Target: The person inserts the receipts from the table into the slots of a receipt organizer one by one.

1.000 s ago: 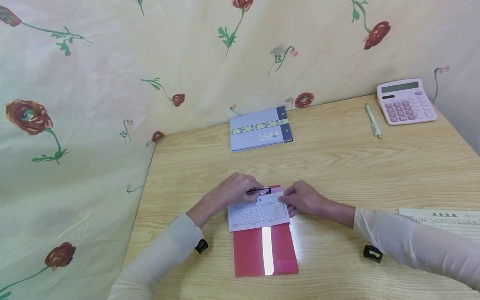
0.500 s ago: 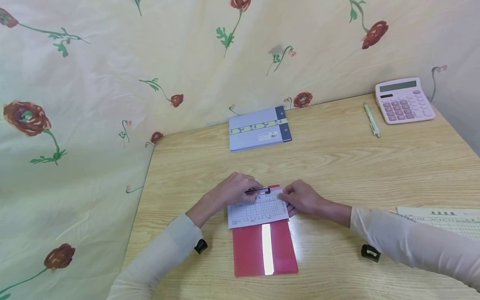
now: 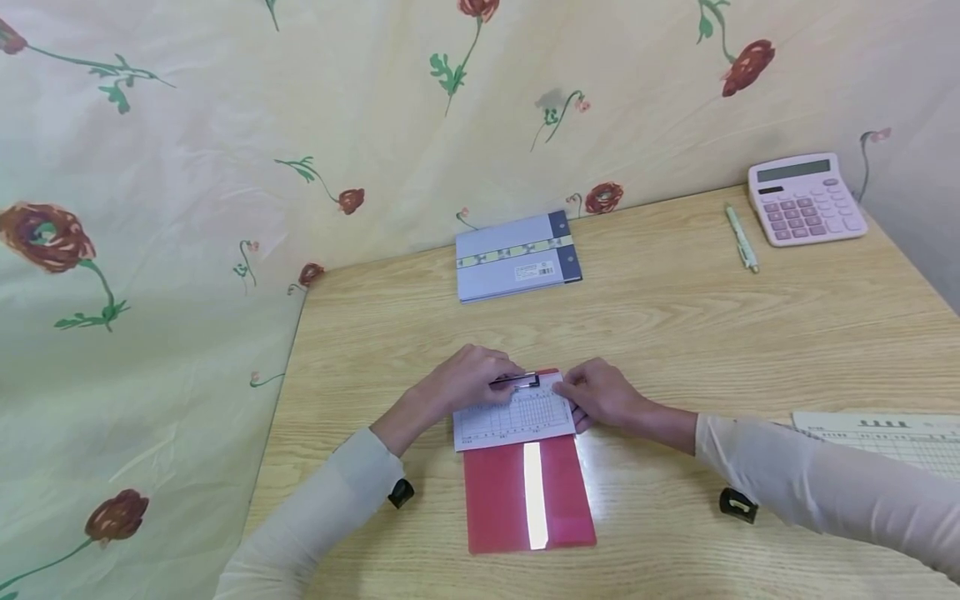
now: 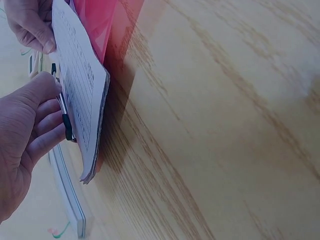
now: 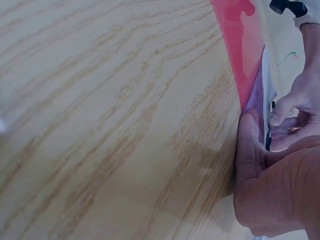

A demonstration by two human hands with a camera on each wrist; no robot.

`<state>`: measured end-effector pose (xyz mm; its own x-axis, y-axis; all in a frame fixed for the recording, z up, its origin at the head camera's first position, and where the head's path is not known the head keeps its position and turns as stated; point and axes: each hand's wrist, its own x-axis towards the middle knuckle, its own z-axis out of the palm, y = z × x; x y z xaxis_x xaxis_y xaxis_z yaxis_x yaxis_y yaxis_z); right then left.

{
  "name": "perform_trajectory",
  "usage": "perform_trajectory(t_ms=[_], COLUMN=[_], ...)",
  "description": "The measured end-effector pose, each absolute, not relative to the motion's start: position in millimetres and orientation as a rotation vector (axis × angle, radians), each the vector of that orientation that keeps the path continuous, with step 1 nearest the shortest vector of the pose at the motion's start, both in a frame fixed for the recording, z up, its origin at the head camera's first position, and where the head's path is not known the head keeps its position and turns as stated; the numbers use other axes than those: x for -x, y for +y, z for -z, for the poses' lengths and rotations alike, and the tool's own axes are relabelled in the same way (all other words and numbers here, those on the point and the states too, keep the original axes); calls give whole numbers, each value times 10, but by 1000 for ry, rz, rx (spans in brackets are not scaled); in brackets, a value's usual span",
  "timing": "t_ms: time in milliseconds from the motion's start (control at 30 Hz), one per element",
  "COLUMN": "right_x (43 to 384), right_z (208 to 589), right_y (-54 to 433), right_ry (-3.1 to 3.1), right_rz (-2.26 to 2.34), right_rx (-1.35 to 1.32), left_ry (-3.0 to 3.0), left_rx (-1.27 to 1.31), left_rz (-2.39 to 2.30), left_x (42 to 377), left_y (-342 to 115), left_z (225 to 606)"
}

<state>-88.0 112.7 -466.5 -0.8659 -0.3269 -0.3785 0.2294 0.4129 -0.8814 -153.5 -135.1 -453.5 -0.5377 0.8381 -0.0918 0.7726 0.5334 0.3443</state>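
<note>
A red clipboard (image 3: 495, 500) lies upright to me on the table, with a bright light streak down it. My left hand (image 3: 471, 377) pinches the metal clip (image 3: 534, 381) at its top edge, thumb and fingers on either side of it. A small pad of white printed forms (image 3: 517, 421) lies across the board's upper part, its top edge up at the clip. At the pad's right edge, my right hand (image 3: 603, 392) pinches it with the thumb on top. In the left wrist view the pad (image 4: 82, 85) shows several stacked sheets, standing slightly off the board.
Against the floral-curtained wall rests a pale blue notebook (image 3: 498, 260) with a dark spine. A pink calculator (image 3: 806, 200) and a light green pen (image 3: 742, 240) lie at the far right. Beside my right forearm is a printed grid sheet (image 3: 892, 429), partly covered by the sleeve.
The form pad has slid up the clipboard toward the clip, its top edge now up at the clip and more red board uncovered below. The left hand keeps its place on the clip.
</note>
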Motion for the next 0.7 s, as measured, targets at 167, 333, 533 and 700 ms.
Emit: perform_trajectory(t_ms=[167,333,533,700], right_x=[881,891,911,924], right_z=[4658,4640,4653,4655], right_y=[1121,1121,1115,1112], right_ry=[2176,2172,2169,2165], right_rz=[1463,1447,1426,1414], right_rx=[83,80,77,77], left_ry=[2531,2535,2537,2545], left_rx=[-1349,-1347,-1359,-1372], left_rz=[-382,-379,-369,-358], left_x=[1537,1534,1536,1537], left_y=[-1353,-1354,-1354,-1357], left_z=[4548,4553,4554,4564])
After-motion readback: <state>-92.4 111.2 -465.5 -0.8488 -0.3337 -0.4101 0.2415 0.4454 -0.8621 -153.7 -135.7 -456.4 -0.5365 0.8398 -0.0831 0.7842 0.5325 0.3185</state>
